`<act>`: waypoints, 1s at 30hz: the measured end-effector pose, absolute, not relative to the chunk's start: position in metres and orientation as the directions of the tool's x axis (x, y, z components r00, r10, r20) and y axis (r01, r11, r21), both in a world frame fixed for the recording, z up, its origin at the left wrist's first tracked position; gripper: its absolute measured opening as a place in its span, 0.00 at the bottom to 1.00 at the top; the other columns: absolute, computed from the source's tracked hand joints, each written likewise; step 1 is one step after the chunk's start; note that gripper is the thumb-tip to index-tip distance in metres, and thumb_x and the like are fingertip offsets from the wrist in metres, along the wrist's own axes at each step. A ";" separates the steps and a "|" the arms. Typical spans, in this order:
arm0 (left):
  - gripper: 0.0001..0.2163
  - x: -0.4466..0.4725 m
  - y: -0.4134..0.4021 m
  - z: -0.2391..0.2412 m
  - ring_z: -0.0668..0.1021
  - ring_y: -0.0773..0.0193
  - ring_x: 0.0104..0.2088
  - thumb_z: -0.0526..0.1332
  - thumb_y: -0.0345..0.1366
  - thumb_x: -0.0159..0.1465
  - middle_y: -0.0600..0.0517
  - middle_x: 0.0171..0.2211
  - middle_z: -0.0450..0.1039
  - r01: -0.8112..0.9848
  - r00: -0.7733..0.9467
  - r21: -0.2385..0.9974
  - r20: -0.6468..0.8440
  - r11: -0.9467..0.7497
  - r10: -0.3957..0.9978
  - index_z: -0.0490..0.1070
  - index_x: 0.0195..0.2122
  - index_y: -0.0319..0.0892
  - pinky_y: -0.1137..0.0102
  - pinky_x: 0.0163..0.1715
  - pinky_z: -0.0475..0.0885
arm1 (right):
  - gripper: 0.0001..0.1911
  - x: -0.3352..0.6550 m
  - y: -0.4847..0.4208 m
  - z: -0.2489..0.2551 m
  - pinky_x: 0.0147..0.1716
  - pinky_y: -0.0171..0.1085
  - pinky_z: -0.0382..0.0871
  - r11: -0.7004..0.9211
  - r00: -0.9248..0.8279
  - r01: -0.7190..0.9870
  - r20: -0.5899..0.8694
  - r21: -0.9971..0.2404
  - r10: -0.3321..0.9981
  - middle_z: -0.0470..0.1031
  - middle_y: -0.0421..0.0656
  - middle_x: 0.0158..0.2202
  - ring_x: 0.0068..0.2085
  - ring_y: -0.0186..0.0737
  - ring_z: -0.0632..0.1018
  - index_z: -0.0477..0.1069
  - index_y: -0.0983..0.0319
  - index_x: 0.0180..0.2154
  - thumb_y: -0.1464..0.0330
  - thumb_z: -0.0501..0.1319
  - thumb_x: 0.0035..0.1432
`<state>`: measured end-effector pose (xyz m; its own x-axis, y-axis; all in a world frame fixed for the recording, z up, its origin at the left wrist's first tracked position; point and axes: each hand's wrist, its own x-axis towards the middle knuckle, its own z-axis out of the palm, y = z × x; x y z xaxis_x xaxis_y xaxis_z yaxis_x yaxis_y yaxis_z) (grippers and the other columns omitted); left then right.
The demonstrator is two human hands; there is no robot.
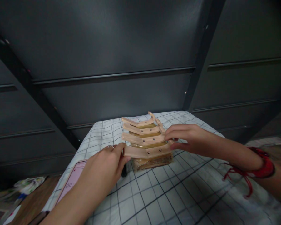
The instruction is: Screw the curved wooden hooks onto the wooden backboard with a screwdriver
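Note:
Several beige curved hooks with screw holes lie side by side across a box wrapped in brown tape. My left hand pinches the left end of the nearest beige hook between thumb and fingers. At that hook's right end, my right hand has its fingers closed around the tip, which they partly hide. Just behind it is a second beige hook, close to my right fingertips. Farther back rest another beige hook and the farthest one, whose upturned end shows.
A white checked cloth covers the table. On the left a phone with a lit screen lies partly under my left forearm. A small black object stands beside the box. Dark panels rise behind the table.

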<state>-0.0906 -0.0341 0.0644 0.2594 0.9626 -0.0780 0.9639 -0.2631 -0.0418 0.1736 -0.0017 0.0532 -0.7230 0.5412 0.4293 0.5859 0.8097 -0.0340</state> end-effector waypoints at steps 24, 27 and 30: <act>0.17 -0.172 -0.005 0.062 0.78 0.53 0.41 0.54 0.41 0.62 0.43 0.43 0.76 0.976 0.214 -0.020 -0.046 -0.215 0.976 0.68 0.49 0.41 0.62 0.38 0.71 | 0.05 0.132 -0.036 0.065 0.31 0.34 0.73 0.797 -0.748 0.589 0.461 0.130 0.478 0.78 0.42 0.33 0.32 0.37 0.78 0.70 0.61 0.36 0.74 0.58 0.57; 0.14 -0.182 0.010 0.055 0.77 0.60 0.40 0.56 0.40 0.63 0.48 0.39 0.76 0.959 0.283 0.060 -0.092 -0.278 0.955 0.68 0.48 0.41 0.64 0.41 0.71 | 0.10 0.092 -0.048 0.051 0.26 0.35 0.72 0.815 -0.873 0.468 0.322 0.342 0.366 0.77 0.41 0.31 0.28 0.37 0.76 0.72 0.62 0.35 0.80 0.59 0.51; 0.14 -0.179 0.027 0.043 0.75 0.62 0.42 0.58 0.42 0.63 0.50 0.42 0.73 0.926 0.375 0.113 -0.140 -0.361 0.916 0.69 0.45 0.40 0.58 0.44 0.72 | 0.11 0.052 -0.050 0.027 0.24 0.38 0.72 0.808 -0.910 0.410 0.258 0.424 0.326 0.77 0.45 0.29 0.28 0.41 0.76 0.73 0.66 0.33 0.82 0.61 0.47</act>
